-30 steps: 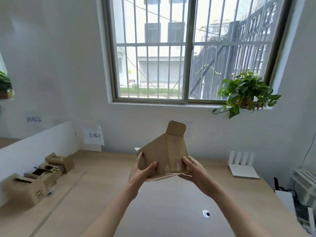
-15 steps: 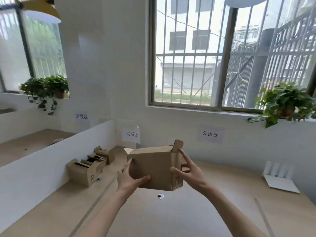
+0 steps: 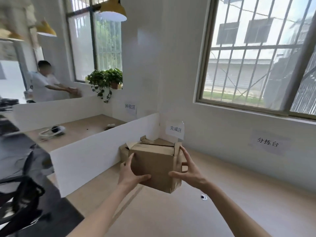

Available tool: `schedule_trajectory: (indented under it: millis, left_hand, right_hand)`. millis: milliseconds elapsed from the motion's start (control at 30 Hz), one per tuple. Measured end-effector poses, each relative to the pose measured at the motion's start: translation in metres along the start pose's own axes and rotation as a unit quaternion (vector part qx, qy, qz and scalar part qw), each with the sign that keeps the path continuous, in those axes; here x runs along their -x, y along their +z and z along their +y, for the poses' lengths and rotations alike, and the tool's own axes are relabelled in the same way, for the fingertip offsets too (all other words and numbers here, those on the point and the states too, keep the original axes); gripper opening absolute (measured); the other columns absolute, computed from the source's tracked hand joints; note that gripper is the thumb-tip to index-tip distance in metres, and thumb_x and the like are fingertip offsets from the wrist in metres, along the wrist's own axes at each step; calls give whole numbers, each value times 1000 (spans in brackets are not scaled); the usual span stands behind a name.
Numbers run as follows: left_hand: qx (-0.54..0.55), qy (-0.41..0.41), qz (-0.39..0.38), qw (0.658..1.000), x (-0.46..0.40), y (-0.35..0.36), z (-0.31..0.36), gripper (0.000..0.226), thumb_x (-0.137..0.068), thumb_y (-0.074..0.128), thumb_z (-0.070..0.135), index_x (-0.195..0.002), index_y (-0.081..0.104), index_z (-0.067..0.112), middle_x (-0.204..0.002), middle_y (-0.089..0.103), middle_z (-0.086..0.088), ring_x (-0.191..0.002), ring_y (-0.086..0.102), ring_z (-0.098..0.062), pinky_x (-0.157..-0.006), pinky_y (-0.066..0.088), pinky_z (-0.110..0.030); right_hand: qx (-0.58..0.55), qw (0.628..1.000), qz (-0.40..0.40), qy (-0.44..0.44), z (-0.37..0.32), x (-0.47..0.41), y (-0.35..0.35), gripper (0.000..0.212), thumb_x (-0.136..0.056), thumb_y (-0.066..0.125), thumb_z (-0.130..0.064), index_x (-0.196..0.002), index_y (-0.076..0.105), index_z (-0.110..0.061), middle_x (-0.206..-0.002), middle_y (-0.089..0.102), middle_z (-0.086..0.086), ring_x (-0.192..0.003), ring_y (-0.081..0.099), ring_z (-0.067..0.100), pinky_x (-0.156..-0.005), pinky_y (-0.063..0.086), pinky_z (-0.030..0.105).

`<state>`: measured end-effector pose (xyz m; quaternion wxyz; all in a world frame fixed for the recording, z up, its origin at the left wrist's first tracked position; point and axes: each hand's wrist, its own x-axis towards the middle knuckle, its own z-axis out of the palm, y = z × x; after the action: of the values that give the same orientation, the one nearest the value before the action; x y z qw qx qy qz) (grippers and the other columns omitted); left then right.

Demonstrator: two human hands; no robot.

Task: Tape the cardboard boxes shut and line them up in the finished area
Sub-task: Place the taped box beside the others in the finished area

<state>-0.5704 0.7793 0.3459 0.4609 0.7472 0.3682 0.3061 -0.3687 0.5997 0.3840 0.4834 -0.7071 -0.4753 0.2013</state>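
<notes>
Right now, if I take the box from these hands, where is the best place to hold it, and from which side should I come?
Hold the box by its two flat side walls, low down, coming from the left and right as the left hand and right hand do. The top flaps stand loose, so they give no firm hold, and the box is tilted in the air.

Your light wooden table carries cardboard boxes in the corner against the white partition, and a small round fitting.
</notes>
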Motion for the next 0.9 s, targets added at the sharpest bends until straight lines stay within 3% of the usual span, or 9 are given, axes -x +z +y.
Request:
schedule_trajectory:
  millis: [100, 200, 333, 400, 533, 767, 900]
  left_hand:
    - [6, -12, 13, 1000, -24, -17, -15, 130, -44, 98, 46, -152, 26, 40, -143, 38, -1, -132, 42, -21, -111, 40, -42]
    - [-1, -17, 24, 1000, -54, -32, -30, 120, -55, 95, 45, -153, 27, 33, -147, 43, 3, -136, 41, -19, -110, 39, -39]
    - [-56, -20, 38, 998, -111, -51, -53, 96, -74, 83, 50, -153, 31, 29, -150, 40, 10, -139, 38, -17, -110, 35, -38]
    - [-100, -36, 51, 993, -144, -61, -75, 88, -80, 76, 51, -153, 31, 30, -153, 36, 10, -142, 36, -17, -111, 34, -40]
    - [-170, -109, 47, 978, -206, -76, -132, 81, -86, 67, 57, -153, 31, 31, -159, 30, 5, -143, 35, -19, -110, 36, -40]
    - [-202, -225, 33, 953, -286, -82, -241, 76, -90, 63, 56, -153, 32, 26, -155, 34, -3, -140, 39, -24, -111, 37, -40]
    - [-202, -258, 18, 945, -314, -77, -294, 80, -88, 63, 59, -154, 31, 28, -156, 35, 0, -141, 37, -21, -114, 36, -41]
  right_hand:
    - [0, 1000, 7, -19, 7, -35, 24, 119, -67, 95, -32, -152, 17, -59, -125, 60, -8, -109, 62, 4, -86, 59, 26]
    - [0, 999, 12, -39, 18, -76, 50, 116, -68, 94, -29, -149, 19, -63, -119, 60, -8, -101, 68, 14, -86, 59, 29]
    - [36, 997, 28, -61, 43, -142, 87, 116, -63, 91, -47, -149, 15, -66, -132, 57, -8, -117, 60, 13, -98, 54, 40]
    - [66, 996, 21, -57, 60, -177, 110, 115, -67, 87, -50, -150, 9, -66, -132, 50, -8, -116, 54, 11, -96, 51, 36]
    - [102, 994, -2, -38, 108, -244, 156, 115, -72, 84, -45, -151, 2, -63, -120, 45, -6, -95, 51, 3, -84, 46, 23]
    - [112, 992, -36, 49, 216, -339, 248, 119, -73, 84, -46, -149, -6, -65, -124, 43, -3, -99, 51, 14, -94, 50, 34]
    - [132, 986, -72, 66, 265, -372, 288, 118, -75, 82, -49, -148, -8, -65, -121, 38, -5, -101, 51, 18, -89, 47, 30]
